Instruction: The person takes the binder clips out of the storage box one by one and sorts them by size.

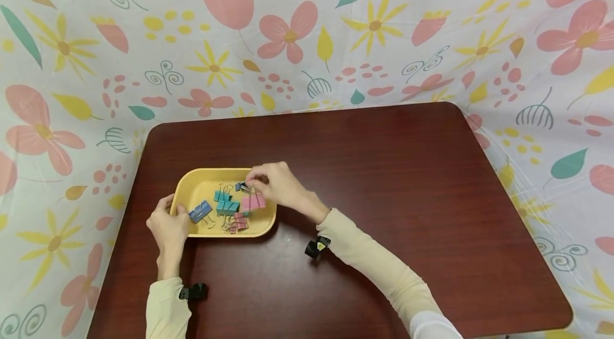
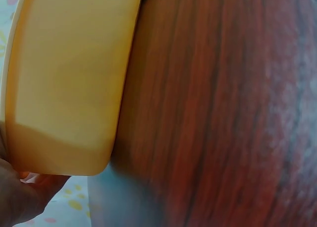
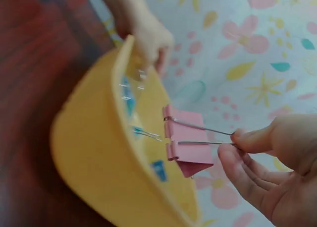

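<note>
A yellow tray [image 1: 203, 182] holds several binder clips. My left hand [image 1: 169, 224] grips its left end, with the thumb over the rim beside a large blue binder clip [image 1: 200, 211]. Over the tray's right side, my right hand [image 3: 267, 167] pinches the wire handles of a large pink binder clip [image 3: 188, 140] between thumb and fingertips; the clip hangs at the rim in the right wrist view. Teal binder clips [image 1: 227, 207] lie mid-tray, smaller pink binder clips [image 1: 238, 223] in front of them, and a dark blue binder clip [image 1: 241, 186] near the back.
The tray rests on the left part of a dark reddish-brown table [image 1: 384, 195]. A flower-printed cloth [image 1: 288, 78] hangs behind the table and along its sides. Each wrist wears a small black camera mount [image 1: 194, 291].
</note>
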`<control>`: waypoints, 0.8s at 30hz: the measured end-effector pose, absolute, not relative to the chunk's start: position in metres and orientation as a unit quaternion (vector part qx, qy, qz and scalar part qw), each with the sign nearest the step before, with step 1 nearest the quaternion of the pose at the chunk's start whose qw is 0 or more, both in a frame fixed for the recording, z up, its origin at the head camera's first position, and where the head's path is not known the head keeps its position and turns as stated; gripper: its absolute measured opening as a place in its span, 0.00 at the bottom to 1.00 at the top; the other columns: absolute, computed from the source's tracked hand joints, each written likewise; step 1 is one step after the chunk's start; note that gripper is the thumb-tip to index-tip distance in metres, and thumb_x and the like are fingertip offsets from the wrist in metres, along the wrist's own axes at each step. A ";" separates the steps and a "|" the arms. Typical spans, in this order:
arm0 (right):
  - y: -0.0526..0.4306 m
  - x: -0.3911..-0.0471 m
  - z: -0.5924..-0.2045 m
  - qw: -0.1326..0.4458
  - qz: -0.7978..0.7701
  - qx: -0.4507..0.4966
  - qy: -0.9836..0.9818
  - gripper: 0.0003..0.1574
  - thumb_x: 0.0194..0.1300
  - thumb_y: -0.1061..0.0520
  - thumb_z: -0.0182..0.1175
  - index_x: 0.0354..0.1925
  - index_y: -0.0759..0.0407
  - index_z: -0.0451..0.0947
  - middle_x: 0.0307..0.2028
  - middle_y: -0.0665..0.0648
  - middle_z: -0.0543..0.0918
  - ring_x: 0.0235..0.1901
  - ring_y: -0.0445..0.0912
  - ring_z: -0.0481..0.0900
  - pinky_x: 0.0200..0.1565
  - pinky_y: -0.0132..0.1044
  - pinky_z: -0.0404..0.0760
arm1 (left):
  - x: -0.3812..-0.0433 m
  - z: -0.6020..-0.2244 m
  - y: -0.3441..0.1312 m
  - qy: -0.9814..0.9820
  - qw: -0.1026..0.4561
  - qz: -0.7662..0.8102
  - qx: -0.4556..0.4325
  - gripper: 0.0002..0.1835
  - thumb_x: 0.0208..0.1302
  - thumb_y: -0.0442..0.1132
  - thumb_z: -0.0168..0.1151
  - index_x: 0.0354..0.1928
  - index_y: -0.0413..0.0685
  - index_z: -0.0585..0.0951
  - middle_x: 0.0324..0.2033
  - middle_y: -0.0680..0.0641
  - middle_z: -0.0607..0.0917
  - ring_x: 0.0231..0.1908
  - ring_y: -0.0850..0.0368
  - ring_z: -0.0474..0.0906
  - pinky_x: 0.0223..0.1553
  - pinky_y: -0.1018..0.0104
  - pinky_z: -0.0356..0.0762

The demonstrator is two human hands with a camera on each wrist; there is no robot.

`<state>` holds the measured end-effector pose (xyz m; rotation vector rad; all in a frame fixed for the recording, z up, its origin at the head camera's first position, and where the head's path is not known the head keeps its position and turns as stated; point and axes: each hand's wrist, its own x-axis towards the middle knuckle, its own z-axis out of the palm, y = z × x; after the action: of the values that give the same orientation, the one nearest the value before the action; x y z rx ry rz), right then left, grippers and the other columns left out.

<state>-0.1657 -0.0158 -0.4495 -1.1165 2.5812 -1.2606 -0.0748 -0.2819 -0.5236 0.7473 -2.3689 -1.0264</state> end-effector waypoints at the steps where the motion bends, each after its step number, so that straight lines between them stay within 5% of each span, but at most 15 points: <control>1: -0.013 -0.169 -0.447 0.027 -0.423 -0.353 0.834 0.06 0.69 0.61 0.64 0.39 0.57 0.88 0.33 0.53 0.91 0.26 0.39 0.83 0.31 0.23 0.78 | -0.075 -0.524 -0.282 -0.858 0.224 -0.372 0.273 0.19 0.63 0.31 0.56 0.54 0.31 0.82 0.44 0.28 0.87 0.46 0.31 0.81 0.58 0.42 0.68; 12: 0.028 -0.206 -0.438 -0.045 -0.456 -0.286 0.841 0.05 0.69 0.58 0.65 0.38 0.56 0.88 0.29 0.52 0.89 0.27 0.46 0.87 0.30 0.31 0.81 | -0.077 -0.522 -0.280 -0.851 0.215 -0.388 0.283 0.19 0.63 0.31 0.57 0.55 0.32 0.82 0.45 0.27 0.86 0.50 0.30 0.78 0.63 0.42 0.61; 24: 0.060 -0.232 -0.488 -0.054 -0.412 -0.237 0.878 0.09 0.73 0.56 0.61 0.41 0.57 0.87 0.29 0.53 0.87 0.27 0.44 0.82 0.36 0.37 0.79 | -0.073 -0.520 -0.278 -0.860 0.228 -0.364 0.274 0.18 0.63 0.30 0.56 0.54 0.31 0.83 0.42 0.27 0.87 0.42 0.30 0.82 0.49 0.42 0.75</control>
<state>-0.2317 0.0600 -0.4877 -0.7708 2.8579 -1.3397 -0.0733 -0.2784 -0.5202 0.7538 -2.3692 -1.0028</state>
